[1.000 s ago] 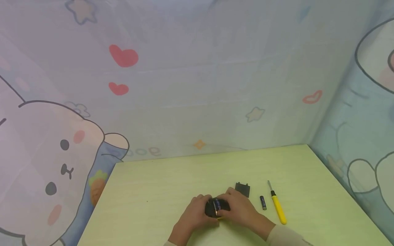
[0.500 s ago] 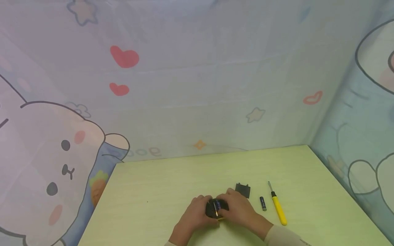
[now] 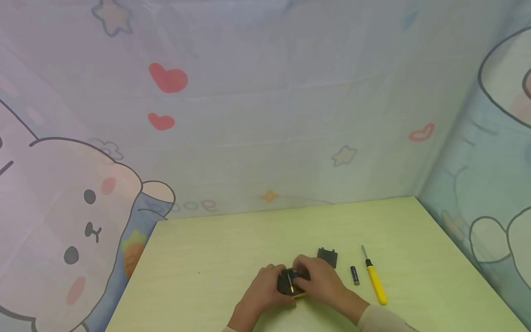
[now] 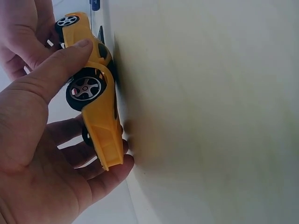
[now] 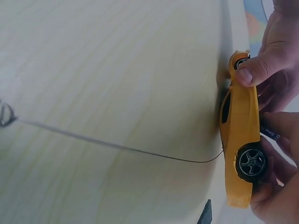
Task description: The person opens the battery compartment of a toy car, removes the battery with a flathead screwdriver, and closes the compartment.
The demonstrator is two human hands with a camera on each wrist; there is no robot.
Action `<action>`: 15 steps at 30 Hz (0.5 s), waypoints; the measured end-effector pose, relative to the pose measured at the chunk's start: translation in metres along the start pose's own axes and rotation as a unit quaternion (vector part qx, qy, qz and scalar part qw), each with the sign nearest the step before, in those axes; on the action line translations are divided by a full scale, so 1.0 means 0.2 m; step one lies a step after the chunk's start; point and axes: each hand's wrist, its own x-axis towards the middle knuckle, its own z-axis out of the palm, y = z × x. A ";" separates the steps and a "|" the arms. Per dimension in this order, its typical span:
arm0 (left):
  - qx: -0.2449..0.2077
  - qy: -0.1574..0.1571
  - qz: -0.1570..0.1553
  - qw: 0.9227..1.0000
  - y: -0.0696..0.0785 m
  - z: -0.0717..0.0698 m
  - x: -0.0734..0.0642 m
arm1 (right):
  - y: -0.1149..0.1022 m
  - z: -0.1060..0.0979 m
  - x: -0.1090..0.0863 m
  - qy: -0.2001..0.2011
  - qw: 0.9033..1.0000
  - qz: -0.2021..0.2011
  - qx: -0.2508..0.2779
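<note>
A yellow toy car [image 4: 100, 60] lies upside down on the table, its black underside [image 3: 284, 283] facing up in the head view. My left hand [image 3: 265, 288] grips the car at its left end; in the left wrist view the thumb presses its side near a wheel [image 4: 86, 88]. My right hand [image 3: 323, 281] is over the car's right part. In the right wrist view, its fingers pinch a dark battery [image 5: 270, 130] at the car's underside. The right fingers partly cover the battery slot in the head view.
Right of the hands lie a black battery cover [image 3: 327, 257], a loose battery [image 3: 354, 275] and a yellow-handled screwdriver [image 3: 375, 282]. A thin dark wire [image 5: 117, 146] runs from the car to a small loop in the right wrist view. Printed cloth [image 3: 265, 115] stands behind the table.
My right thumb and fingers have moved from the car's edges in over the battery and now cover more of it. My left hand keeps its hold on the car.
</note>
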 end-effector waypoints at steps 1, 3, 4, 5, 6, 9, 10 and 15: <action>0.002 0.001 0.002 1.000 0.00 0.00 0.00 | 0.00 0.00 0.00 -0.001 1.000 -0.002 0.000; 0.005 0.001 0.001 1.000 0.00 0.01 0.00 | 0.00 0.00 0.00 -0.001 1.000 -0.005 -0.001; 0.005 0.001 0.000 1.000 0.00 0.01 0.00 | 0.00 0.00 0.00 0.000 1.000 -0.005 0.002; 0.004 0.001 0.000 1.000 0.00 0.01 0.00 | 0.01 0.00 0.00 0.002 1.000 -0.004 0.007; 0.004 -0.001 -0.003 1.000 0.00 0.01 0.00 | 0.01 -0.01 -0.01 0.006 1.000 -0.002 0.013; 0.000 -0.006 -0.013 1.000 0.00 0.01 0.00 | 0.02 -0.01 -0.01 0.023 0.999 0.008 0.036; -0.003 -0.006 -0.014 1.000 0.00 0.01 0.00 | 0.02 -0.01 -0.01 0.030 0.998 0.012 0.048; -0.002 -0.004 -0.019 1.000 0.01 0.01 0.00 | 0.04 -0.05 -0.02 0.067 0.993 0.025 0.089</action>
